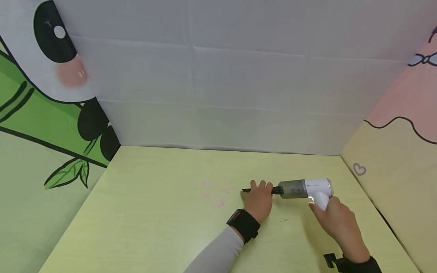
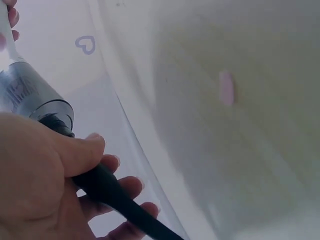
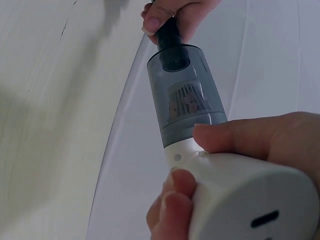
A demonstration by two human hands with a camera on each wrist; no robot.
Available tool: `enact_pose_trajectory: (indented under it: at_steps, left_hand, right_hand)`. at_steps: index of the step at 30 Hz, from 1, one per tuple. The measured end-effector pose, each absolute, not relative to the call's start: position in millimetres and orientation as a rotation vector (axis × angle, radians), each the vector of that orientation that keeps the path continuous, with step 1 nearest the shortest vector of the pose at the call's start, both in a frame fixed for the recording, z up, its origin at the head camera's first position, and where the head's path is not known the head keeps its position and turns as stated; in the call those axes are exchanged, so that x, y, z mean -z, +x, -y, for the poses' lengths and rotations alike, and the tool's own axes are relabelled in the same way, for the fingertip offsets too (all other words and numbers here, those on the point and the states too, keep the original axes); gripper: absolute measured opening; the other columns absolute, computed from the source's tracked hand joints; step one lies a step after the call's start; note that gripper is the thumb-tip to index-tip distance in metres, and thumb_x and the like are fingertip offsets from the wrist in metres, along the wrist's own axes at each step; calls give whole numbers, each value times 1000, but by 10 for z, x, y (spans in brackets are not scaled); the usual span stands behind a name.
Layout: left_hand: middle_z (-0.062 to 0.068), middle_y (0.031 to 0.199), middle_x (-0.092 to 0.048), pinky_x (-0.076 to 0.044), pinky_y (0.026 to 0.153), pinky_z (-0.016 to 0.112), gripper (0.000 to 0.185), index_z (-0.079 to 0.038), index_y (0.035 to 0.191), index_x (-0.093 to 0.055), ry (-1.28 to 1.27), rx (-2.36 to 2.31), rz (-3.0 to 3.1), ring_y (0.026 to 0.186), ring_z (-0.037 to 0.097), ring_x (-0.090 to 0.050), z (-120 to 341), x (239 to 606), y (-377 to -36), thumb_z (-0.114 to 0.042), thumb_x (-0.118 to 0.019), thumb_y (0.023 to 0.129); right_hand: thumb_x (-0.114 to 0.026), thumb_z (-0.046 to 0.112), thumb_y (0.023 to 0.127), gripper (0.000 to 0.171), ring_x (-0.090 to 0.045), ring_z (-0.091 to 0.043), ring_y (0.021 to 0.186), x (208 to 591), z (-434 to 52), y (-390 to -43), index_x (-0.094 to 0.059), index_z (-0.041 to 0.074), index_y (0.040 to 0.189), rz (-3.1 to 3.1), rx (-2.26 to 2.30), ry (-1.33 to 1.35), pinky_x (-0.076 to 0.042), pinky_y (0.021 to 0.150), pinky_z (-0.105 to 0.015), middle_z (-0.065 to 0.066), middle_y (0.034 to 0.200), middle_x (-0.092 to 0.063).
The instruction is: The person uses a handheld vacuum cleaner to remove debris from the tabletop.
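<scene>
A white handheld vacuum cleaner [image 1: 317, 186] with a see-through grey dust cup [image 3: 181, 82] is held above the table, its front pointing left in the head view. My right hand [image 1: 341, 223] grips its white handle, the thumb beside a small switch [image 3: 202, 154] in the right wrist view. The black nozzle [image 2: 107, 190] at the front is held by my left hand [image 1: 259, 201], thumb on one side and fingers on the other. Small pink scraps [image 1: 220, 203] lie scattered left of the nozzle tip. Inside the cup, a ribbed filter [image 3: 187, 100] has pinkish bits around it.
A pale yellow table [image 1: 136, 220] spreads beneath both hands. Behind it rises a grey-white backdrop [image 1: 222, 83], with printed cartoon panels [image 1: 51, 125] at left and right. Dark marks [image 1: 283, 220] show on the tabletop between the arms.
</scene>
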State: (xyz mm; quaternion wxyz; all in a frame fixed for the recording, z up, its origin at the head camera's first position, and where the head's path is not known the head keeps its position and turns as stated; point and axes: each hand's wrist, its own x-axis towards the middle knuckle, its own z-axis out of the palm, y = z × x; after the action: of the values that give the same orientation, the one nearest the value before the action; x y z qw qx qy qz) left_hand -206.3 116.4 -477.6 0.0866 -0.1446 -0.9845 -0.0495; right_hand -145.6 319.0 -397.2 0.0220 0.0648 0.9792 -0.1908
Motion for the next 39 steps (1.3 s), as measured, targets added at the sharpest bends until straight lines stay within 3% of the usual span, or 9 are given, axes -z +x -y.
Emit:
enact_pose_trajectory:
  at_steps: [4,12,25,39]
  left_hand:
    - [-1,110,-61,-54,89,61,20,-21,121,-63,-408,78,2916,113,28,-54,-1214,4775,-2142,-30,-61,103]
    - [7,115,-61,-56,94,42,26,-13,122,-64,-329,-52,2960,114,26,-58,-1322,4772,-2209,-31,-60,104]
    - [8,119,-64,-55,98,42,26,-12,123,-64,-239,-68,2961,117,26,-59,-1258,4808,-2316,-30,-60,104]
    - [2,102,-65,-56,84,29,23,-18,116,-65,-506,-115,2830,97,18,-60,-1216,4790,-1970,-36,-58,104]
  right_hand:
    - [-61,42,98,56,-53,-26,59,4004,-3206,-1538,-47,-12,93,-3042,612,190,-40,48,-34,-15,72,-53]
    - [-62,39,97,54,-53,-26,60,4022,-3138,-1612,-47,-13,95,-3025,627,199,-40,47,-34,-16,73,-53]
    - [-61,39,98,56,-55,-26,60,4088,-3009,-1708,-47,-15,99,-3017,649,218,-43,46,-34,-18,75,-55]
    - [-58,45,99,55,-53,-25,60,3910,-3099,-1261,-48,-9,91,-2987,596,317,-40,48,-34,-14,71,-53]
